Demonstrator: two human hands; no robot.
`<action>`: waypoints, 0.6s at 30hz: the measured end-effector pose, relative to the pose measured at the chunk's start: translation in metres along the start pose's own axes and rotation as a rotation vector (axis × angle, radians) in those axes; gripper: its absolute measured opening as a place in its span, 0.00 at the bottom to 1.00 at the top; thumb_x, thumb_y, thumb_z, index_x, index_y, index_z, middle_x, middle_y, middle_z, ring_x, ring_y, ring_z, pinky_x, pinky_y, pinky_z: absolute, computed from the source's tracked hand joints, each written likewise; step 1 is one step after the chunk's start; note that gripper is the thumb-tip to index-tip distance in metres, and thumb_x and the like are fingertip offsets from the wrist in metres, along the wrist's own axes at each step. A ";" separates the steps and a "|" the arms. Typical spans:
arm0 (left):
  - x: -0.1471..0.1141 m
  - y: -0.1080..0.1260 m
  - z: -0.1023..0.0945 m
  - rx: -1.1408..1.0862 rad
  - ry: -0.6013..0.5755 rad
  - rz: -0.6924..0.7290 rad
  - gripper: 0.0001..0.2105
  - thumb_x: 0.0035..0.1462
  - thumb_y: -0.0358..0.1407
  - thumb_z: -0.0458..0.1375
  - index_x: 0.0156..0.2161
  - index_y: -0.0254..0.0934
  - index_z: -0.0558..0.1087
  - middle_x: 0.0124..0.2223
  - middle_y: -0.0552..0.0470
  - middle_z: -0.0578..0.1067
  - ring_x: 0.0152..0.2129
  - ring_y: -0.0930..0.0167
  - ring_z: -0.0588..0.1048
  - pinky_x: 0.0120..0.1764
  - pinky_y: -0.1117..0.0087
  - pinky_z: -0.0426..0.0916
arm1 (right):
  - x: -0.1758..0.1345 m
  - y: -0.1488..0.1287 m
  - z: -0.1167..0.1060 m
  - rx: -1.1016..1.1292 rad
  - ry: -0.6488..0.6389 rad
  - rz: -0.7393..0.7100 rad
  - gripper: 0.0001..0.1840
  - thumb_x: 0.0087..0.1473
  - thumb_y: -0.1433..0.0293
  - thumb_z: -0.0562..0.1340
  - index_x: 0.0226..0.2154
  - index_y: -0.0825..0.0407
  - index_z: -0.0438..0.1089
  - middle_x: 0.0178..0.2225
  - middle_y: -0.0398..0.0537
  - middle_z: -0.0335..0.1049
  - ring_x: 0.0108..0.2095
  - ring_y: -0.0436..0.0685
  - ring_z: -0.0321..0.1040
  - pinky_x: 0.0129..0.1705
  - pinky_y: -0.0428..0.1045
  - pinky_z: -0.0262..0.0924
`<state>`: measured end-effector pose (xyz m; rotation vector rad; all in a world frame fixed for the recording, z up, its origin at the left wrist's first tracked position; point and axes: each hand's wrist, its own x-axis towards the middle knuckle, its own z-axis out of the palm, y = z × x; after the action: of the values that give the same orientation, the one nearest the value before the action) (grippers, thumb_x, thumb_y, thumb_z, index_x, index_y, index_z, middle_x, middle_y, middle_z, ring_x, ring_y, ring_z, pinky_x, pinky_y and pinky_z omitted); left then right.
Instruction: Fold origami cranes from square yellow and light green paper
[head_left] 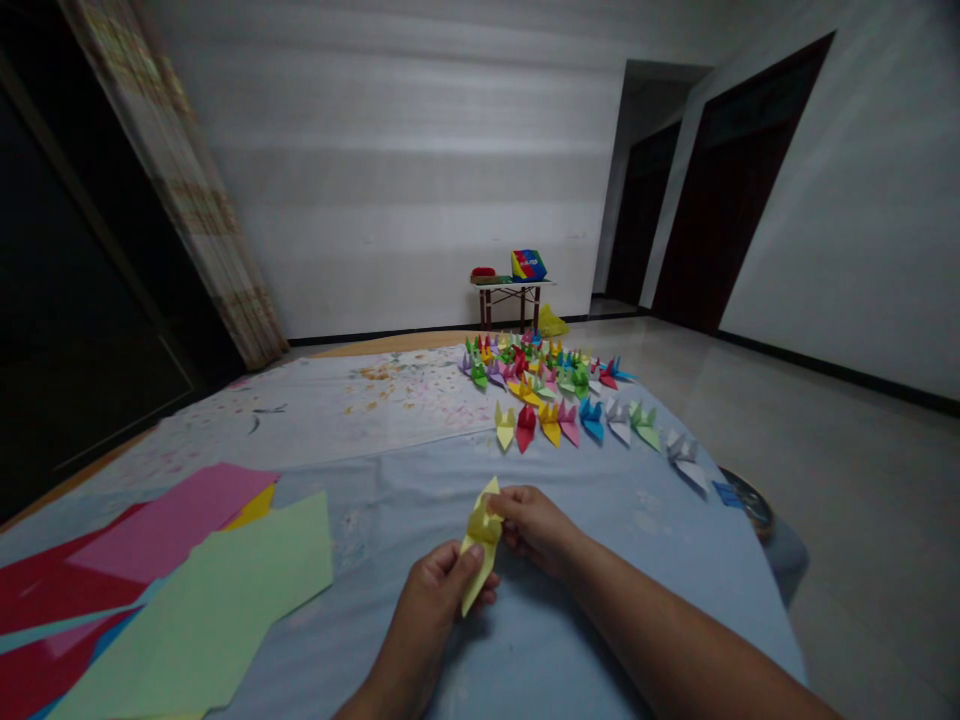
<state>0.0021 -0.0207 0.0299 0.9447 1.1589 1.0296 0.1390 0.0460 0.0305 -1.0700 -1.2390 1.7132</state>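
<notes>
A partly shaped yellow origami crane (483, 528) is held between both hands above the blue-grey tablecloth. My left hand (442, 582) pinches its lower end, thumb on top and fingers underneath. My right hand (531, 522) grips the upper part, with thumb and forefinger at its right edge. Beyond the hands stands a row of finished paper cranes, among them a red crane (526, 428), a blue crane (592, 420) and a white crane (685, 461) at the right end. The undersides of both hands' fingers are partly hidden.
Coloured paper sheets, with a light green sheet (225, 570) and a pink sheet (172, 520) on top, lie at the left. Many more cranes cluster at the table's far right. A small side table (510, 285) bears a colourful box (529, 265). A round object (750, 503) sits beyond the right edge.
</notes>
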 end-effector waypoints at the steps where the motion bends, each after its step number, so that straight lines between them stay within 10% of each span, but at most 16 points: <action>1: 0.000 0.000 0.000 0.007 -0.002 0.003 0.18 0.43 0.49 0.60 0.29 0.32 0.71 0.23 0.51 0.74 0.18 0.76 0.70 0.22 0.78 0.62 | -0.001 0.000 0.001 -0.006 -0.011 -0.005 0.19 0.44 0.55 0.60 0.19 0.54 0.60 0.11 0.34 0.52 0.10 0.42 0.46 0.11 0.40 0.36; 18: -0.002 0.003 0.001 0.019 0.005 -0.003 0.20 0.40 0.49 0.62 0.28 0.31 0.73 0.23 0.50 0.74 0.18 0.76 0.69 0.22 0.78 0.61 | -0.002 -0.001 0.002 0.141 -0.083 0.048 0.19 0.43 0.57 0.60 0.17 0.54 0.56 0.10 0.32 0.49 0.09 0.40 0.39 0.13 0.42 0.28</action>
<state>0.0028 -0.0221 0.0338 0.9550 1.1757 1.0208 0.1379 0.0437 0.0325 -0.9611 -1.1325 1.8690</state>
